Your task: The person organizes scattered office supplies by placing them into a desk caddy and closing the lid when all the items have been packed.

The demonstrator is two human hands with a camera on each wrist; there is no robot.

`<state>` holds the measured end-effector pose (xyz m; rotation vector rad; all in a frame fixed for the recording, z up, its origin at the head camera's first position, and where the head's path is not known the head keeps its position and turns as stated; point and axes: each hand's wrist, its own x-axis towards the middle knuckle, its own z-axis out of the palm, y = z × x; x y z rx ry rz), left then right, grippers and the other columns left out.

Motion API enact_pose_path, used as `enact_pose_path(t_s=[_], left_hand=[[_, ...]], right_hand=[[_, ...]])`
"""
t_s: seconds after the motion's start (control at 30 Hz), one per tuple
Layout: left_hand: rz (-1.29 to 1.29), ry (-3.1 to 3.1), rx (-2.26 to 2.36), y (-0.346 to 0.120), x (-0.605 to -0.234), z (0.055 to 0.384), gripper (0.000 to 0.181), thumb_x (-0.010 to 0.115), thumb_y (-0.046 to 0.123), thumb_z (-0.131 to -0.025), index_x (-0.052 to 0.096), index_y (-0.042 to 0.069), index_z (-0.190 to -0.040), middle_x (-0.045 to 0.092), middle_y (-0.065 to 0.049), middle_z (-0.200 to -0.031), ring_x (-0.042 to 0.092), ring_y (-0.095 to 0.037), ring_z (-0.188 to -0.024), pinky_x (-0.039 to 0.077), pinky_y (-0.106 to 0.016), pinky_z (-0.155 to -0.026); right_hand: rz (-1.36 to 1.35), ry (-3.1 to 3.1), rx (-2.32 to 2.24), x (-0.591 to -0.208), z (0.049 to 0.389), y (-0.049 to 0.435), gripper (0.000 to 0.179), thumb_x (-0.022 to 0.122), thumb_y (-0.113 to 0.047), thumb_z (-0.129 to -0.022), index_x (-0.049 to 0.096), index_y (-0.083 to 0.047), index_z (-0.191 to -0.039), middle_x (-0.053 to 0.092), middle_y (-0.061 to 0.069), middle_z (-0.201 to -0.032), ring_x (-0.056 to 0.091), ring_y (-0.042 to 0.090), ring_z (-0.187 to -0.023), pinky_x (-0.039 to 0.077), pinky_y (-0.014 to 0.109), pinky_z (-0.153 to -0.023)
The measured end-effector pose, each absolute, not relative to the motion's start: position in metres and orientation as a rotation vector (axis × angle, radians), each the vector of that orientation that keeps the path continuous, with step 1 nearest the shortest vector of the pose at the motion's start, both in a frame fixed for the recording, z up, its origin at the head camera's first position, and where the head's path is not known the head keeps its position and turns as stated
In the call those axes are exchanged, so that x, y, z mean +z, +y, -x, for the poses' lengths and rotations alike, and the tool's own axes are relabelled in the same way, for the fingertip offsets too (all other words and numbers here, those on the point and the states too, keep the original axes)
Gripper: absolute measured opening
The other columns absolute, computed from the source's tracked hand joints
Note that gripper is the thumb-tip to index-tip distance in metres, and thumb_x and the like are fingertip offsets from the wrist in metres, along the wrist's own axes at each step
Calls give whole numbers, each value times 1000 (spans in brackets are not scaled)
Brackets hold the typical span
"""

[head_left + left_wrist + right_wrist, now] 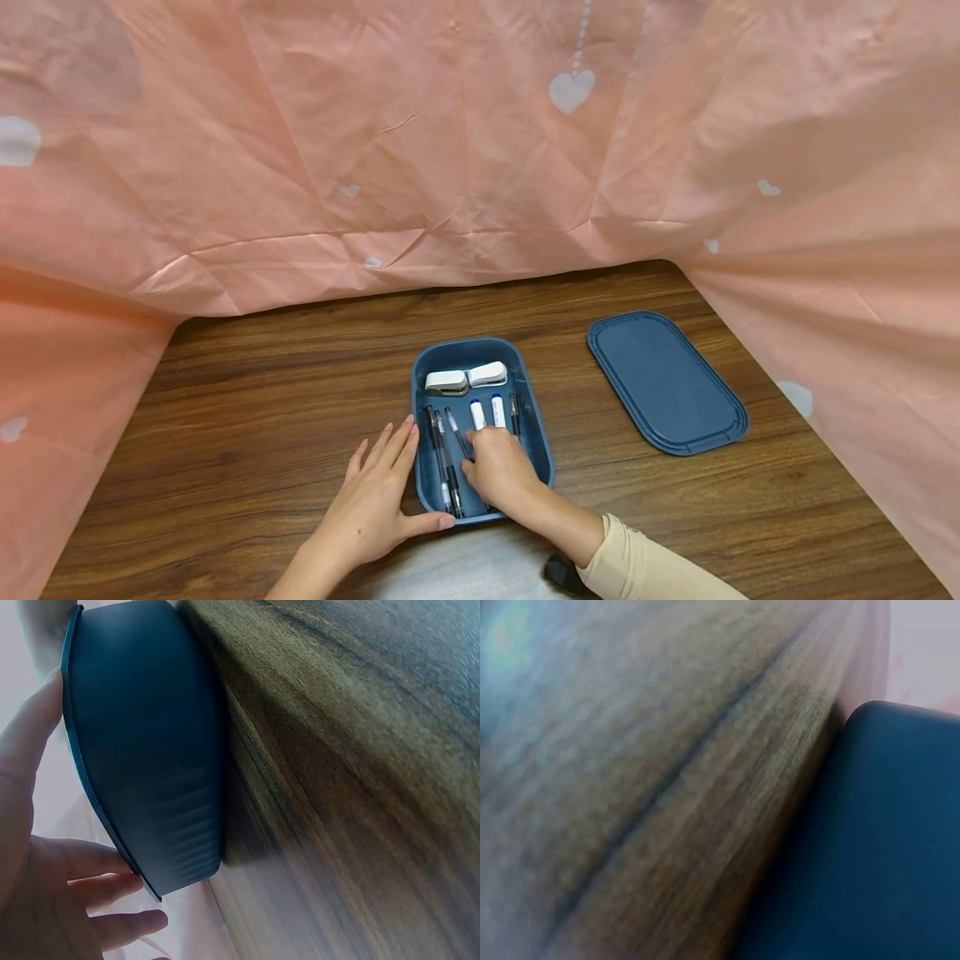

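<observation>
A blue rectangular box stands on the wooden table, holding pens and two white staplers. My left hand rests on its rim at the near left corner, fingers nearly straight along the left side and thumb on the front edge. In the left wrist view, the fingers touch the rim from outside. My right hand reaches into the box and pinches a slim pen between thumb and index finger; the fingertips are partly hidden. Black pens lie left of it. White markers run under the hand.
A blue lid lies flat on the table to the right of the box. The white staplers sit end to end at the box's far side. Pink cloth with pale hearts hangs around the table. A dark object shows beside the right sleeve.
</observation>
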<state>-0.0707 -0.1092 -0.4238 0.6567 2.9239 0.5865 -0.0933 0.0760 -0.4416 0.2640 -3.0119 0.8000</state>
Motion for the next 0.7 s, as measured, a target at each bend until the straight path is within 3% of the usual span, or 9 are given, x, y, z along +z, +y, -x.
enact_pose_path(t_s=[0.33,0.5,0.7], left_hand=[[-650,2924,596,-109,-423,70,109,73,66,-69,36,0,-148,29,-15,-158,27,-41,-145,20,-66,-114],[-652,2924,594,-109,-423,70,109,72,67,-69,36,0,-148,29,-14,-158,26,-40,-145,20,-66,-114],[-662,2929,590,-109,-424,70,109,72,67,-69,37,0,-147,30,-14,-158,27,-40,-145,20,-66,-114]], right_hand=[[-251,-3030,815,-441,96,77,33,79,-15,-79,73,3,-106,75,15,-98,71,19,-86,58,32,-64],[-248,-3026,831,-440,97,78,34,79,-15,-79,72,3,-107,73,8,-77,62,9,-67,49,24,-53],[-255,-3020,852,-438,98,78,35,78,-15,-80,72,4,-108,57,-3,-53,49,5,-54,39,19,-47]])
